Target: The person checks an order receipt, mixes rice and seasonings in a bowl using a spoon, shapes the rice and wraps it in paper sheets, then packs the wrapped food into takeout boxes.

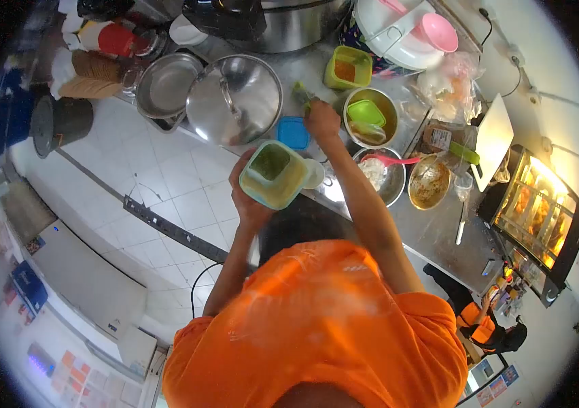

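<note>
My left hand [252, 204] is closed around the side of a square plastic container [291, 190], pale green and translucent. The container is tilted so that its open mouth faces me, with a darker green patch inside. Over the counter, my right hand [322, 120] has its fingers closed, and a small greenish thing [300, 92] sticks out past them; its kind is unclear. A blue square lid [293, 133] lies just below that hand. To its right stands a steel pot [390, 103] with a bright green tub [365, 114] inside.
A steel bowl of white stuff [375, 171] with a red spoon [398, 160] stands near my right forearm, beside a smeared bowl [429, 182]. A large pot lid [234, 100] lies left. A knife [462, 223] and lit display case [537, 211] are right. Another person [483, 323] stands beyond.
</note>
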A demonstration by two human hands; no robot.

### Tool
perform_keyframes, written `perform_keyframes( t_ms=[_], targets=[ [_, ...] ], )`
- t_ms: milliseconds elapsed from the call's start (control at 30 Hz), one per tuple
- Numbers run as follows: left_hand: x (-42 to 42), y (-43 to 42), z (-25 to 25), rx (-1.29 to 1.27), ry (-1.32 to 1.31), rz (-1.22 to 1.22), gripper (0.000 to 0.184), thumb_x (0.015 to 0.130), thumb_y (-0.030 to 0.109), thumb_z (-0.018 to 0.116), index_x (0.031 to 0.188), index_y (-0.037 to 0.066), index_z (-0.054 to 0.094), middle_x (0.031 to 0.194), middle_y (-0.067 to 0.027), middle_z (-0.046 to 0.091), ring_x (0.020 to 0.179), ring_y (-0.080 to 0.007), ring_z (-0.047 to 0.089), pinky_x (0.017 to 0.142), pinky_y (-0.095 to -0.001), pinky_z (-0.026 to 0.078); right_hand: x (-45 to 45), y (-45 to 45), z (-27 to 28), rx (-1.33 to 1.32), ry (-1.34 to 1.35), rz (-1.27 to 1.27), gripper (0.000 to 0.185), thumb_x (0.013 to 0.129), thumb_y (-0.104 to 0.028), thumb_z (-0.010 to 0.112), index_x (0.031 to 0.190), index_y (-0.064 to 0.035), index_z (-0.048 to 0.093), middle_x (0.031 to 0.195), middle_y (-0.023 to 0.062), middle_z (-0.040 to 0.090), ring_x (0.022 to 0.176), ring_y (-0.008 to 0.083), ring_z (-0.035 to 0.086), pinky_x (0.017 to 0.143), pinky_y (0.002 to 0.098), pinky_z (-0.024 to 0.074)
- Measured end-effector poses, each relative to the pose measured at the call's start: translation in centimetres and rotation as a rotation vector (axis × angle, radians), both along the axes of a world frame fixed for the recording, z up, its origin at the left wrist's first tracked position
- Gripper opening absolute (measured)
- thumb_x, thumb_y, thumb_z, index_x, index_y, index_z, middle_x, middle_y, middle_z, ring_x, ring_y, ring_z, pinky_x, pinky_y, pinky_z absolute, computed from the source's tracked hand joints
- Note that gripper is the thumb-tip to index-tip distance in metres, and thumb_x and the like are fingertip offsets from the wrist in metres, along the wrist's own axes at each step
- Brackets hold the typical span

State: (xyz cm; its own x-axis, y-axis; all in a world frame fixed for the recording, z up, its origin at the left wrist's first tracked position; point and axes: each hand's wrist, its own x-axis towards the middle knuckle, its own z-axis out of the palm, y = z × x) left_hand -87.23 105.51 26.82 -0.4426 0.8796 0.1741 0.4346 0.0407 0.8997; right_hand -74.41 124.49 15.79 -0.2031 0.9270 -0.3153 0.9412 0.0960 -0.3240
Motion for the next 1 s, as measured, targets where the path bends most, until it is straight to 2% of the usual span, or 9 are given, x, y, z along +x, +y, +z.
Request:
perform_keyframes(
  t_ms=[233,300,367,400,467,567,767,867,1000],
  targets=[
    [1.9,1.7,1.0,0.142,-0.157,0.01,0.082,0.06,0.02,0.088,0.125,0.0,0.043,0.126,-0.0156,0.052,0.115,-0.0269,0.053,0.098,-0.0384,0.043,8.5,-3.9,18.4,0.066,0.697,-0.043,0.018,0.086,-0.015,0.06,0.101,-0.0054,0.062,0.096,0.0184,0.066,0.087,0.0395,0.064,0.071,0.0446,0.0504],
    [2.9,2.5,1.6,-0.065,0.005,-0.046,0.079,0.061,0.02,0.088,0.124,0.002,0.043,0.124,-0.0168,0.054,0.115,-0.0286,0.054,0.096,-0.0405,0.044,11.1,-5.4,24.7,0.088,0.635,0.031,0.019,0.086,-0.016,0.06,0.102,-0.0057,0.063,0.095,0.0166,0.067,0.085,0.0378,0.065,0.07,0.044,0.0504],
    [4.4,3.3,1.3,0.009,0.108,-0.155,0.079,0.06,0.02,0.087,0.124,0.003,0.043,0.124,-0.0164,0.054,0.115,-0.0299,0.054,0.096,-0.0411,0.044,13.6,-7.2,28.0,0.039,0.384,0.252,0.015,0.08,-0.012,0.063,0.092,-0.0041,0.067,0.084,0.0158,0.068,0.078,0.0357,0.066,0.066,0.042,0.0515],
    [5.5,3.9,1.2,0.087,0.206,-0.254,0.079,0.06,0.019,0.087,0.124,0.004,0.043,0.125,-0.0161,0.054,0.116,-0.0313,0.053,0.096,-0.0416,0.044,14.1,-8.0,27.6,0.054,0.382,0.22,0.015,0.08,-0.012,0.063,0.092,-0.0041,0.067,0.084,0.0158,0.068,0.078,0.0357,0.066,0.066,0.042,0.0515],
    [8.7,4.6,1.7,0.136,0.25,-0.377,0.078,0.056,0.016,0.084,0.123,0.005,0.045,0.126,-0.015,0.053,0.116,-0.0343,0.051,0.097,-0.0435,0.042,13.0,-9.4,25.5,0.134,-0.091,0.396,0.009,0.072,-0.009,0.065,0.078,-0.0042,0.069,0.073,0.0137,0.066,0.07,0.031,0.067,0.06,0.0385,0.0526],
    [12.7,4.6,1.3,0.185,0.196,-0.529,0.078,0.053,0.011,0.081,0.122,0.005,0.045,0.129,-0.0135,0.052,0.116,-0.0371,0.048,0.099,-0.0461,0.038,13.4,-10.7,20.6,0.313,-0.13,0.351,0.005,0.067,-0.01,0.064,0.07,-0.0065,0.068,0.069,0.0133,0.065,0.066,0.0283,0.067,0.055,0.0369,0.0525],
    [18.1,3.5,0.4,0.239,0.165,-0.645,0.081,0.051,0.009,0.081,0.124,0.006,0.044,0.132,-0.0115,0.051,0.12,-0.0368,0.046,0.103,-0.0506,0.034,19.7,-13.2,17.1,0.407,0.064,0.356,0.007,0.068,-0.012,0.063,0.071,-0.0069,0.067,0.069,0.0122,0.066,0.065,0.027,0.067,0.054,0.0361,0.0514],
    [19.0,3.0,0.2,0.266,0.325,-0.682,0.083,0.05,0.011,0.083,0.124,0.009,0.045,0.133,-0.0095,0.051,0.122,-0.0346,0.046,0.105,-0.0518,0.032,23.2,-13.6,17.2,0.194,0.118,0.347,0.016,0.071,-0.011,0.063,0.085,-0.0054,0.069,0.077,0.0154,0.065,0.072,0.0311,0.065,0.061,0.0402,0.0518],
    [18.4,2.4,0.4,0.175,0.516,-0.603,0.082,0.05,0.013,0.083,0.124,0.012,0.047,0.132,-0.0063,0.052,0.124,-0.0302,0.045,0.107,-0.0519,0.028,29.2,-15.0,16.7,0.088,0.6,0.176,0.019,0.081,-0.015,0.064,0.096,-0.0045,0.07,0.079,0.0175,0.066,0.072,0.0313,0.064,0.066,0.0373,0.0504]
  ],
)
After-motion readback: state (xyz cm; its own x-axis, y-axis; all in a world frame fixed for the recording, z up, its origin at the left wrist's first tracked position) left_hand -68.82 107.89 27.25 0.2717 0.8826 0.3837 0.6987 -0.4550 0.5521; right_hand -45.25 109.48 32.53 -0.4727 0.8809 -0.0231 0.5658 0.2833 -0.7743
